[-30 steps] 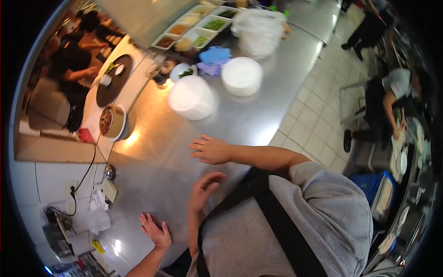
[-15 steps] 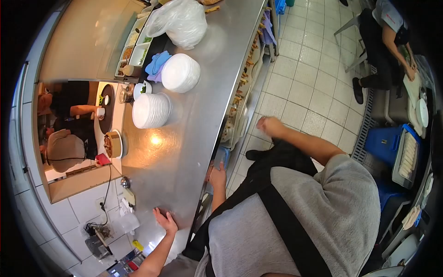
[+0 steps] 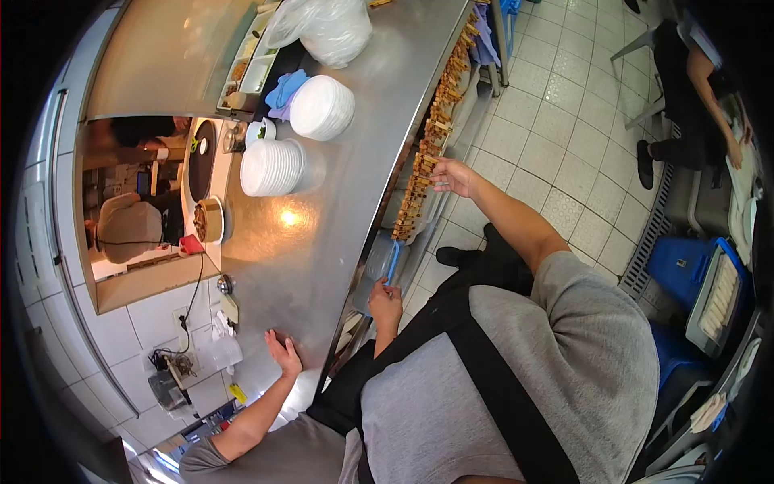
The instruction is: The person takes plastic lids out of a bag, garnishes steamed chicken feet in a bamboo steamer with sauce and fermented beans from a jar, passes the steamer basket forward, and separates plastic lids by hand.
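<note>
Under the counter's front edge lies a long row of brown skewers (image 3: 421, 184), packed side by side. My right hand (image 3: 453, 176) reaches to the row's outer side, its fingers apart at the skewer ends; I cannot tell whether they touch. At the near end of the row, my left hand (image 3: 385, 302) is closed on a blue-edged clear plastic piece (image 3: 394, 262). Whether that piece is a lid or a box is unclear. My left forearm passes under my black apron (image 3: 459, 310).
Another person's hand (image 3: 284, 353) rests flat on the steel counter (image 3: 322, 242). Stacked white bowls (image 3: 272, 168), more white bowls (image 3: 322, 107) and a plastic bag (image 3: 334, 32) stand there. A co-worker (image 3: 697, 89) sits at right, beyond the tiled floor (image 3: 556, 121).
My right hand has moved from over the floor up and left to the skewers. The skewer row is now much more exposed, and the blue-edged plastic sits differently in my left hand.
</note>
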Demonstrator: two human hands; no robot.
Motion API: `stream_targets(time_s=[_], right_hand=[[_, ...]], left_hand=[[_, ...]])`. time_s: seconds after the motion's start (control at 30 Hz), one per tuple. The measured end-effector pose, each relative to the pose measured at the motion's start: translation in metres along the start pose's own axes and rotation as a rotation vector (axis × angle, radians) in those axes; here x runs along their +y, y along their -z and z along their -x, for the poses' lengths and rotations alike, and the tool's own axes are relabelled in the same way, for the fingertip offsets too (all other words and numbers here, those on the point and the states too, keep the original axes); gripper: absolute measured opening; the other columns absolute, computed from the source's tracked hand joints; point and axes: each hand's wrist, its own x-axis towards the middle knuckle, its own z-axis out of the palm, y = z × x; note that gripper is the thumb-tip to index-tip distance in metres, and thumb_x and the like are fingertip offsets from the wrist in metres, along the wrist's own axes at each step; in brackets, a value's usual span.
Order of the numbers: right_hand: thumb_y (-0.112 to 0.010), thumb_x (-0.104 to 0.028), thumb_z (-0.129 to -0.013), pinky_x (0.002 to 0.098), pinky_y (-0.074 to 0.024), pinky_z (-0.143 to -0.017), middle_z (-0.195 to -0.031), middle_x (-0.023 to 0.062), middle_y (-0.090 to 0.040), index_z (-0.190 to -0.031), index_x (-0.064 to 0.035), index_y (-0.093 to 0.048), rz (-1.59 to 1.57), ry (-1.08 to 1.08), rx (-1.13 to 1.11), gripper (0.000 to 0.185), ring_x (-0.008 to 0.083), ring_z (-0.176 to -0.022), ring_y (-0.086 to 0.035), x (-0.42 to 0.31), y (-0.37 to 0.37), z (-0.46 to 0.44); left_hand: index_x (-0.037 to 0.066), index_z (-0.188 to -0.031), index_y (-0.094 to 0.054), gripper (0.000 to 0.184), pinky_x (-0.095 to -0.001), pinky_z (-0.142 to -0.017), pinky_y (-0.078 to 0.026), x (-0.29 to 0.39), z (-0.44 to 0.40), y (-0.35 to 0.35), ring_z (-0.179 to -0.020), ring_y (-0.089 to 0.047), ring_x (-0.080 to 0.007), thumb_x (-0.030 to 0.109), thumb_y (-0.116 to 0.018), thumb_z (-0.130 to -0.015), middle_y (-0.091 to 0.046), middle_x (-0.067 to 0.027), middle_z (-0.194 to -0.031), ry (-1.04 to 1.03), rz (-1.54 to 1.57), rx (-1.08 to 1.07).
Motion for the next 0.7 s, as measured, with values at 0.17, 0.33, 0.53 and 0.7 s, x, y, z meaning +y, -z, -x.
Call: stream_targets(time_s=[0.17,0.33,0.53,0.7], right_hand=[[-0.061,-0.023,-0.082,0.0378,-0.0416,-0.082,-0.093,-0.0022,-0.055,-0.094,-0.0144,-0.056,-0.067,-0.070,-0.078,0.016,0.0148,-0.092,-0.052,0.011,0.012,0.006],[-0.064,-0.032,-0.083,0.0358,-0.0457,-0.073,-0.083,-0.0009,-0.056,-0.082,-0.0153,-0.056,0.023,-0.092,-0.139,0.018,0.0144,-0.082,-0.055,0.015,0.013,0.025],[-0.062,-0.030,-0.085,0.0259,-0.0464,-0.055,-0.068,0.0009,-0.059,-0.082,-0.0079,-0.063,0.688,-0.088,-0.210,0.022,0.0113,-0.060,-0.057,0.004,-0.004,0.064],[-0.056,-0.020,-0.091,0.0255,-0.0503,-0.066,-0.081,0.0049,-0.064,-0.094,-0.0005,-0.064,0.937,-0.088,-0.486,0.022,0.0112,-0.069,-0.060,-0.016,-0.037,0.073]], left_hand=[[0.005,-0.106,-0.059,0.034,-0.0409,-0.073,-0.046,-0.006,0.001,-0.001,-0.078,-0.061,-0.0294,0.019,-0.065,-0.075,-0.063,-0.0098,-0.077,-0.060,-0.066,0.090],[0.006,-0.107,-0.059,0.035,-0.0425,-0.074,-0.045,-0.001,0.006,-0.001,-0.081,-0.060,-0.0301,0.020,-0.065,-0.075,-0.063,-0.0093,-0.080,-0.046,-0.067,0.057],[0.008,-0.121,-0.050,0.051,-0.0483,-0.089,-0.040,0.006,0.010,0.009,-0.101,-0.056,-0.0290,0.024,-0.066,-0.075,-0.061,-0.0116,-0.100,-0.010,-0.099,0.047],[0.007,-0.124,-0.052,0.049,-0.0433,-0.093,-0.042,0.022,0.001,0.044,-0.102,-0.058,-0.0298,0.026,-0.065,-0.080,-0.062,-0.0145,-0.108,-0.125,0.005,-0.089]])
